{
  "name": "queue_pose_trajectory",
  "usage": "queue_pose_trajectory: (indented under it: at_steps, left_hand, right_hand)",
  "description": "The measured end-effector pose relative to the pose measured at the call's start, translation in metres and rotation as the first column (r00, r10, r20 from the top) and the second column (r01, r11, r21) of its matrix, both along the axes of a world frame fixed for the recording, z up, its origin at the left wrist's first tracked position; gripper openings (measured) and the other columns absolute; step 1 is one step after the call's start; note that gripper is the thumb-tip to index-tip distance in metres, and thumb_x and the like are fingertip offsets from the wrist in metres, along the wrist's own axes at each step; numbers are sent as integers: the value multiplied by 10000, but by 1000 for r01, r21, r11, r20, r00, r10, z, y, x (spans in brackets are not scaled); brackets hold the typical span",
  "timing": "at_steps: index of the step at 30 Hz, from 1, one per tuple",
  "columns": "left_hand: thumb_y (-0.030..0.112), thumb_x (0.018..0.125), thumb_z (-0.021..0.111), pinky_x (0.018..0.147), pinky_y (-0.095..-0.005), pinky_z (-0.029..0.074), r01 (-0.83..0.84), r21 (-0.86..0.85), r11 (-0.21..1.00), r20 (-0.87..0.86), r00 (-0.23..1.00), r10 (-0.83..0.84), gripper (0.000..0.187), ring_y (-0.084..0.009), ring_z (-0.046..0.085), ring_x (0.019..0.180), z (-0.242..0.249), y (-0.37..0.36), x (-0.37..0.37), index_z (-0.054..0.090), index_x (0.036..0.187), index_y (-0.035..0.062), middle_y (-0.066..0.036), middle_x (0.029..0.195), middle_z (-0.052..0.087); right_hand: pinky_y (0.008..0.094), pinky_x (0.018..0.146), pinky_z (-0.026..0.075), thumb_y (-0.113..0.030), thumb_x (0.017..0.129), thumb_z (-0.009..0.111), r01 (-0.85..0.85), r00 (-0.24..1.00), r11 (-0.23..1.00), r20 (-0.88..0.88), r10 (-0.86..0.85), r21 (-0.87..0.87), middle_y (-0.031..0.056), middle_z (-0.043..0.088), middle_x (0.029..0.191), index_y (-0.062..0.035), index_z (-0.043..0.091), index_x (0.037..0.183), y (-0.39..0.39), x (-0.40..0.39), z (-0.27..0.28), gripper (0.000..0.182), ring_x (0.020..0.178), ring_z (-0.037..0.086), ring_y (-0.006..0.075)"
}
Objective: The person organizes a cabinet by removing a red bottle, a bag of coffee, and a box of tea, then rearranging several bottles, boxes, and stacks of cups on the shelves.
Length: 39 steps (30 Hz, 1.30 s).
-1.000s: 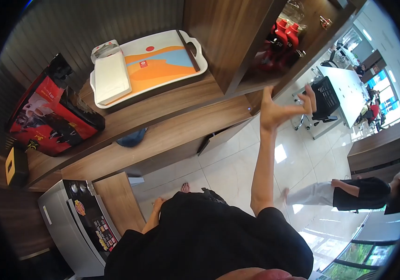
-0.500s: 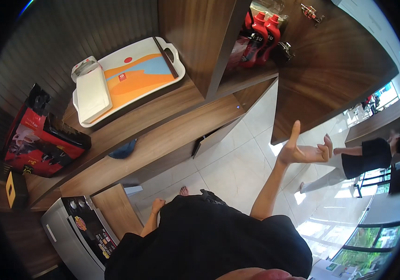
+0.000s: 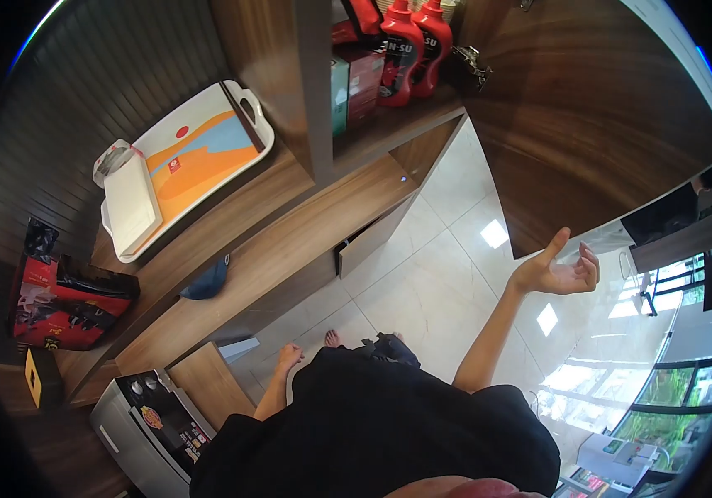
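Observation:
My right hand (image 3: 557, 267) is raised at the lower edge of the brown wooden cabinet door (image 3: 588, 124), its thumb stretched out and overlapping the door in this view. The other fingers are loosely bent, and nothing shows in the palm. The door stands swung out from the cabinet, with a metal hinge (image 3: 474, 66) on its inner side. Inside are red sauce bottles (image 3: 402, 54) with black labels and some boxes (image 3: 364, 83). Low by my side hangs my left hand (image 3: 290, 355), fingers curled in, with no object visible in it.
A white tray (image 3: 252, 153) with an orange and blue pattern holds a white box (image 3: 128, 203). Beside it stands a red and black bag (image 3: 74, 299). A dark blue cap-like item (image 3: 207, 280) lies on the lower shelf. A grey appliance (image 3: 144, 432) is lower left; another person (image 3: 663, 217) is partly behind the door.
My view has shifted, so the shelf items sit further left and more of the cabinet's contents shows. The door now covers much of the other person. My right hand's fingers are more curled.

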<state>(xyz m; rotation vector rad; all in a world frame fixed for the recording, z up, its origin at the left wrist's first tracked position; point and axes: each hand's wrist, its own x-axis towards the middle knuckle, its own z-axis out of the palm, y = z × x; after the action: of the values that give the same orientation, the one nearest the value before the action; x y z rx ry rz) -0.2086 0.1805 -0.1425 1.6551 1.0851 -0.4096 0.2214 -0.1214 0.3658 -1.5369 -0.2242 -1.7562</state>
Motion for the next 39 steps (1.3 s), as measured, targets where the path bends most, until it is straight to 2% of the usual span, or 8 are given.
queue_pose_trajectory:
  at_steps: [6,14,18,23,27,31,34,39]
  left_hand:
    - [224,867,589,636,-331,564,-16,41,999,-94,995,20,274,-194,708,637,25,-37,6,706,899,-22,-121,755,737]
    - [308,833,584,670,-362,572,-34,56,998,-113,993,40,352,-225,708,622,10,-122,51,749,821,-3,-149,743,736]
    - [516,787,612,861,-434,553,76,101,992,-384,923,-31,550,-358,726,905,34,-168,121,762,866,-7,-225,876,737]
    - [531,833,613,729,-412,562,354,559,750,-367,917,-158,563,-320,716,742,-56,-217,152,728,851,-20,-179,815,734]
    - [464,879,624,692,-425,527,428,154,890,-198,896,-397,486,-289,678,720,7,-212,174,708,891,-14,-132,814,718]
    - [324,944,609,586,-388,459,240,-173,955,167,963,-212,350,-160,536,586,121,-209,194,675,826,1,-11,663,579]
    - [352,927,622,604,-371,476,79,-92,993,91,993,-70,363,-162,585,623,148,-202,200,688,833,7,-36,689,620]
    - [376,909,618,677,-418,515,122,526,842,-37,992,-121,354,-359,677,775,136,-204,213,693,913,30,-189,831,706]
  right_hand:
    - [339,990,479,-90,847,792,-8,1000,997,-22,9,72,66,485,991,-112,440,1041,-38,40,-15,403,938,537,182]
    - [272,699,434,58,861,725,-106,992,977,44,116,-182,58,450,927,-92,423,977,-81,78,-22,356,817,495,156]
    - [277,687,422,60,892,686,-266,962,943,8,273,-201,55,448,906,-109,428,949,-100,102,-47,314,763,497,162]
    - [224,642,446,130,875,658,-345,937,902,-34,349,-258,39,439,887,-94,449,909,-116,120,-47,308,719,479,123]
    - [262,632,364,150,874,629,-470,880,874,-144,453,-126,32,396,890,-104,430,886,-119,124,-50,323,715,415,134]
    - [275,614,331,171,868,613,-517,852,846,-173,493,-134,34,386,886,-106,420,875,-114,125,-54,338,705,398,126]
    - [252,661,391,122,868,657,-566,823,813,-146,549,-138,34,427,891,-86,446,890,-104,129,-60,297,730,437,135]
    - [319,662,356,155,841,633,-748,660,638,-297,690,-180,61,456,863,-83,491,882,-57,122,-68,280,770,455,192]
